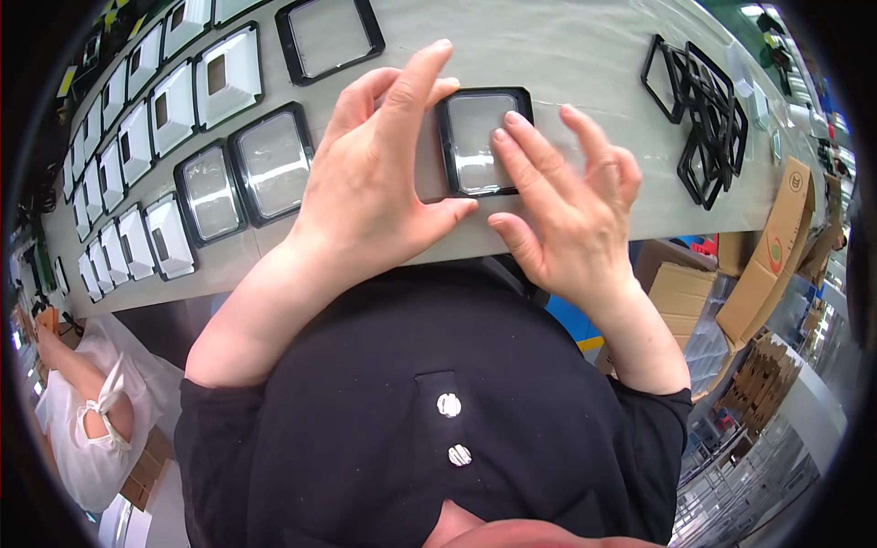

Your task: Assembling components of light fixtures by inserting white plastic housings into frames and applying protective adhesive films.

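A black square frame with a clear pane (470,137) lies flat on the table in front of me. My left hand (375,164) is open at its left side, thumb by the near left corner and fingers raised toward the far edge. With its fingers spread, my right hand (571,196) rests two fingertips on the pane, near the right edge. Just left of my left wrist lie two similar framed panes (272,163), side by side. Another black frame (331,36) lies at the far edge of the view, beyond my left hand.
Rows of white box-shaped housings (174,108) stand across the left of the table (566,55). A tangled pile of black frames (703,119) lies at the right. An open cardboard box (767,256) stands beyond the table's right end. Another person in white (100,411) is at the lower left.
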Tool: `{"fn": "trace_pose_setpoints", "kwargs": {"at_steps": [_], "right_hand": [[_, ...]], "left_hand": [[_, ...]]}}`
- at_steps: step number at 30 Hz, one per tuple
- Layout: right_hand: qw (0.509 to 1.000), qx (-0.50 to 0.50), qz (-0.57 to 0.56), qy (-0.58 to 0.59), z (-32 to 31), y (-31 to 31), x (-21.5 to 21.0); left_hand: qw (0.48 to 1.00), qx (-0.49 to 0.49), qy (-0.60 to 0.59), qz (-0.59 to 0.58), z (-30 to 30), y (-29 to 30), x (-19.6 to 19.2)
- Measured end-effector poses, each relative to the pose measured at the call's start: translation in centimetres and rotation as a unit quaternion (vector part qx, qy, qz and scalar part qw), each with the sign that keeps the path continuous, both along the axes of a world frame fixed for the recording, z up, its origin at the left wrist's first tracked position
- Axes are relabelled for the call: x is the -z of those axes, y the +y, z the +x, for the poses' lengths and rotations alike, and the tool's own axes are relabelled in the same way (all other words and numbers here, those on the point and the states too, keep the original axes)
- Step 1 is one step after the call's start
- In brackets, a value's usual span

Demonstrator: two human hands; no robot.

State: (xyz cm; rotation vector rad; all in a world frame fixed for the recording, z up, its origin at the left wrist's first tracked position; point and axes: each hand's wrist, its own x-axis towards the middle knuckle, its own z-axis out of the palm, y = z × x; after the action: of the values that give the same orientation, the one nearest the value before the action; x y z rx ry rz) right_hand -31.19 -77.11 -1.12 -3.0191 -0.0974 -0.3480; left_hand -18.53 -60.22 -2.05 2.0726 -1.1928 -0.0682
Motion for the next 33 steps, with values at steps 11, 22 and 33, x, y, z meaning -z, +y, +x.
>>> {"fn": "trace_pose_setpoints", "kwargs": {"at_steps": [11, 22, 33], "right_hand": [[0.999, 0.035, -0.02, 0.026, -0.1, 0.8, 0.4], [0.996, 0.058, -0.017, -0.072, 7.4, 0.6, 1.9], [0.995, 0.019, -0.028, -0.092, 9.9, 1.7, 0.3]], "left_hand": [[0.983, -0.048, -0.156, 0.079, 0.0, 0.1, -1.2], [0.95, -0.107, -0.2, 0.217, 3.1, 3.1, -2.1], [0.939, -0.119, -0.241, 0.216, 5.0, 4.9, -2.9]]}}
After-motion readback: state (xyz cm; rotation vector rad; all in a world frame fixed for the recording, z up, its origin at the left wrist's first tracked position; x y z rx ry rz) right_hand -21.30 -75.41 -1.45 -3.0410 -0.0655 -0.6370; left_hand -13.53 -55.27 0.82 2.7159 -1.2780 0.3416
